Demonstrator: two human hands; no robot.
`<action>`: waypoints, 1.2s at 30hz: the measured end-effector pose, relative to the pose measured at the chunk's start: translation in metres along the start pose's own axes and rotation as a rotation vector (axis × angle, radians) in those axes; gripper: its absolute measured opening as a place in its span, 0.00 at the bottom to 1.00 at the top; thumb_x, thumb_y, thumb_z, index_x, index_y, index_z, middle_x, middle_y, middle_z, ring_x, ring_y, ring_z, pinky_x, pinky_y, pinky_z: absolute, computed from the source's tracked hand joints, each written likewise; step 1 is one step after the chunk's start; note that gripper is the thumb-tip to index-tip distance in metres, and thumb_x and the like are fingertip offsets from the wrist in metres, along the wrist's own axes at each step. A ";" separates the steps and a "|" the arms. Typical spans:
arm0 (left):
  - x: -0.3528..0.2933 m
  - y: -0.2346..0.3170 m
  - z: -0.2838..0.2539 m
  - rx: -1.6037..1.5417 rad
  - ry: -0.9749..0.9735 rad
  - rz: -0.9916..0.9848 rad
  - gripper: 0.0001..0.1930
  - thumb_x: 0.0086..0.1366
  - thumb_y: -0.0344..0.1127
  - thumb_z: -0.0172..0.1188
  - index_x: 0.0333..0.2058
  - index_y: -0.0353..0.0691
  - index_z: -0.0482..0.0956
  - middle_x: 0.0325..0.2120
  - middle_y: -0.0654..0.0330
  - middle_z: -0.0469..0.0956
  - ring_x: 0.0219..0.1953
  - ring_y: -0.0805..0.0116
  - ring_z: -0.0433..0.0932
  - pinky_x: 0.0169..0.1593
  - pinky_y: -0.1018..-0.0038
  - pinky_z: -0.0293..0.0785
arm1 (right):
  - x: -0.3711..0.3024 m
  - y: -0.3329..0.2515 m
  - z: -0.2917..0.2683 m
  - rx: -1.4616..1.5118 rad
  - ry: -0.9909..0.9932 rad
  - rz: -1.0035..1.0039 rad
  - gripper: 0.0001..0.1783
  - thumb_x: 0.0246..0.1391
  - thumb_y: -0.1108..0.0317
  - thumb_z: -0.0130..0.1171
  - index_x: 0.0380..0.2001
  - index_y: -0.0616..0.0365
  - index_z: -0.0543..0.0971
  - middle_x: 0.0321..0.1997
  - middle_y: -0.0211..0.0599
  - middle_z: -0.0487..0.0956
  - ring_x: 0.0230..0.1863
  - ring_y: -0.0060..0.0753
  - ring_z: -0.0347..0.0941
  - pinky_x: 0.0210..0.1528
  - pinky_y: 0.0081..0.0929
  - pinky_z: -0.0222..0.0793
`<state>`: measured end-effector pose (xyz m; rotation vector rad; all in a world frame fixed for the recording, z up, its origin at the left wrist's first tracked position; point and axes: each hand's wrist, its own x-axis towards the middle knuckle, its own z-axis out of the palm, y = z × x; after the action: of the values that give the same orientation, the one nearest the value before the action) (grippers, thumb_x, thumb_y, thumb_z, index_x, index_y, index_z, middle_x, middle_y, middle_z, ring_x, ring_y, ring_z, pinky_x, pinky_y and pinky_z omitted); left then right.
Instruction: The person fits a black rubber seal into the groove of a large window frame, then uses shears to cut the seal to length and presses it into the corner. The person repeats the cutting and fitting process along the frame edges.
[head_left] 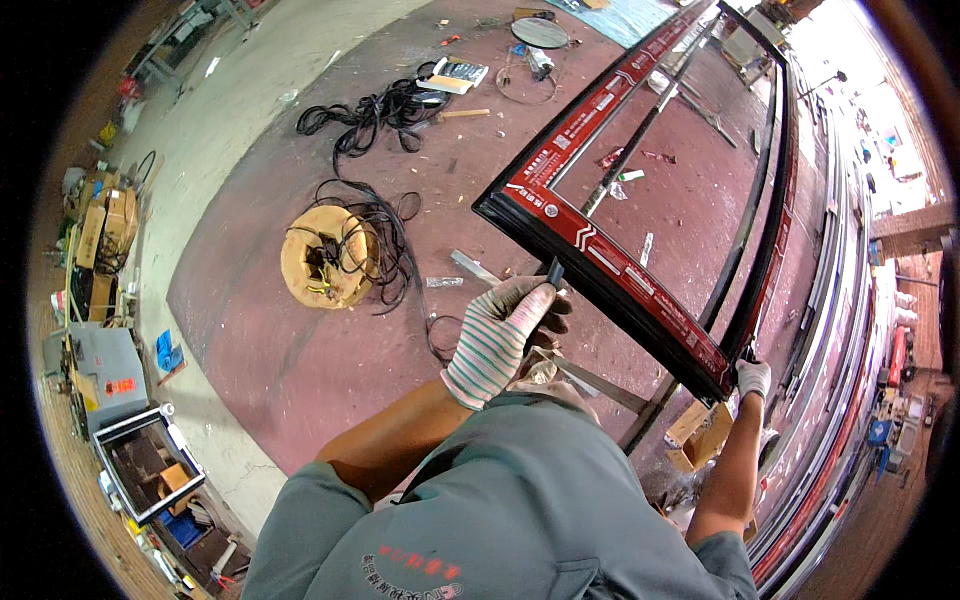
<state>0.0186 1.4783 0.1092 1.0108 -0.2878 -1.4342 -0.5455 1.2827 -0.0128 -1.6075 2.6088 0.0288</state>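
My left hand (pixel 512 322), in a striped knit glove, pinches a dark strip (pixel 555 271) whose tip points up between thumb and fingers. Just beyond it is the near edge of a large black window frame (pixel 640 285), covered in red printed film and tilted across my right side. My right hand (pixel 754 378), in a pale glove, is closed at the frame's near right corner. Something dark shows by its fingers, too small to name. Black cord-like strip (pixel 375 115) lies in loose tangles on the floor, running to a round yellowish reel (pixel 330 257) left of my left hand.
A reddish-brown sheet (pixel 260 350) covers the floor. Long metal profiles (pixel 840 400) lie along the right. Below the frame stands an open cardboard box (pixel 700 435). A grey case (pixel 112 370) and a small white-edged frame (pixel 150 465) are at left. A round disc (pixel 540 33) lies far ahead.
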 end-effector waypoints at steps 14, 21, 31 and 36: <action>-0.036 0.024 0.009 -0.170 0.099 -0.089 0.08 0.73 0.36 0.61 0.45 0.41 0.81 0.33 0.62 0.84 0.31 0.72 0.82 0.31 0.73 0.80 | -0.155 -0.118 -0.052 1.098 -0.308 -0.324 0.09 0.61 0.64 0.66 0.31 0.50 0.76 0.24 0.23 0.72 0.21 0.21 0.66 0.21 0.22 0.62; -0.044 0.031 0.025 -0.137 0.099 -0.097 0.10 0.71 0.35 0.62 0.47 0.39 0.79 0.36 0.61 0.84 0.37 0.71 0.83 0.40 0.72 0.83 | -0.285 -0.217 -0.106 0.972 -0.853 -0.746 0.31 0.58 0.36 0.64 0.33 0.58 0.74 0.27 0.20 0.69 0.30 0.15 0.64 0.31 0.19 0.61; -0.041 0.019 0.010 -0.147 0.034 -0.013 0.08 0.71 0.36 0.63 0.44 0.40 0.79 0.35 0.62 0.82 0.37 0.72 0.84 0.40 0.72 0.85 | -0.314 -0.245 -0.114 0.828 -1.003 -0.850 0.32 0.59 0.40 0.65 0.35 0.66 0.79 0.26 0.25 0.71 0.31 0.19 0.63 0.33 0.25 0.65; -0.039 0.019 0.005 -0.097 0.059 0.027 0.08 0.71 0.36 0.63 0.44 0.40 0.79 0.35 0.62 0.82 0.37 0.72 0.84 0.40 0.73 0.85 | -0.325 -0.259 -0.128 0.847 -0.991 -0.845 0.36 0.57 0.32 0.63 0.26 0.61 0.75 0.22 0.24 0.71 0.27 0.19 0.65 0.30 0.24 0.64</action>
<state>0.0211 1.5079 0.1413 0.9645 -0.1864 -1.3783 -0.1755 1.4485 0.1453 -1.5668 0.9075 -0.2275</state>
